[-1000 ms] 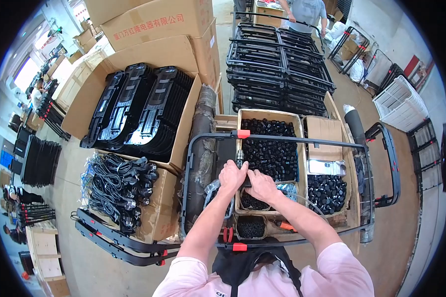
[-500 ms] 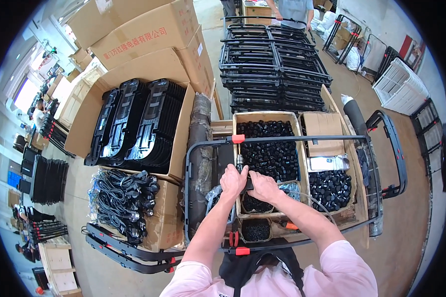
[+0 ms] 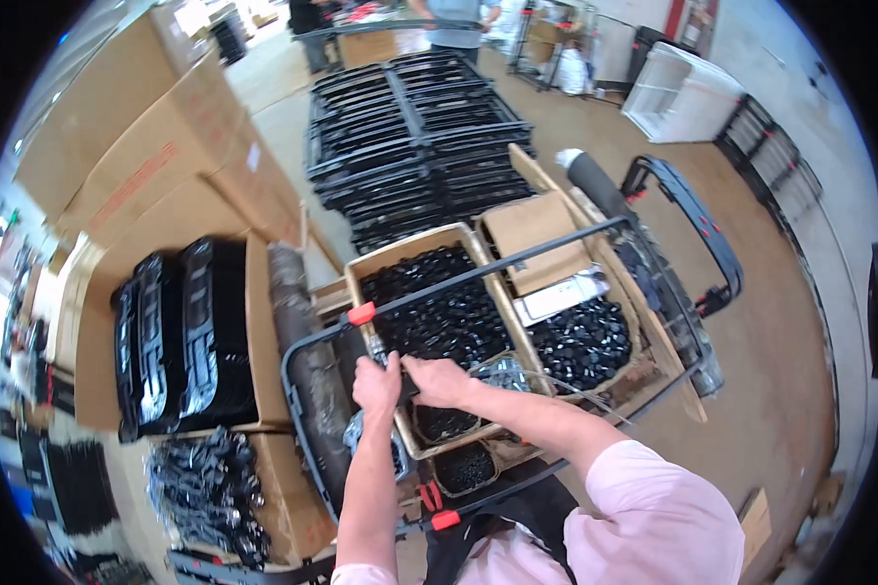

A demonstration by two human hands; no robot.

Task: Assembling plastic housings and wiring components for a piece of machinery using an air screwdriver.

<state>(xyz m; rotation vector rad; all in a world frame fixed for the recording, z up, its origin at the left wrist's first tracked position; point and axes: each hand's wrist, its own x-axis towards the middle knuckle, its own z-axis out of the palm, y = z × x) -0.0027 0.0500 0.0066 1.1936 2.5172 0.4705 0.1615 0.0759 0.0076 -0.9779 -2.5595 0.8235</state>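
Note:
Both my hands are closed round a dark power driver with a silvery nose [image 3: 377, 345]. My left hand [image 3: 376, 383] wraps it from the left, and my right hand [image 3: 441, 381] grips it from the right; most of its body is hidden by my fingers. Just past the driver is a red bracket [image 3: 361, 313] on a black tubular frame [image 3: 498, 265], which lies tilted across the parts boxes. A second red bracket [image 3: 446, 520] sits on the frame's near bar. Under my hands, a wooden-edged box [image 3: 353, 276] holds many small black parts [image 3: 439, 312].
Right of it stands a carton of black caps [image 3: 585, 341], with a cardboard flap box [image 3: 532, 239] behind. On the left are black panels [image 3: 205, 322] in a carton and bundled cables [image 3: 205, 492]. Stacked black frames [image 3: 419, 146] stand ahead, near another person [image 3: 456, 24].
My view has turned and tilted, so the boxes and frame appear shifted left and rotated. Both hands stay on the driver beside the far red bracket.

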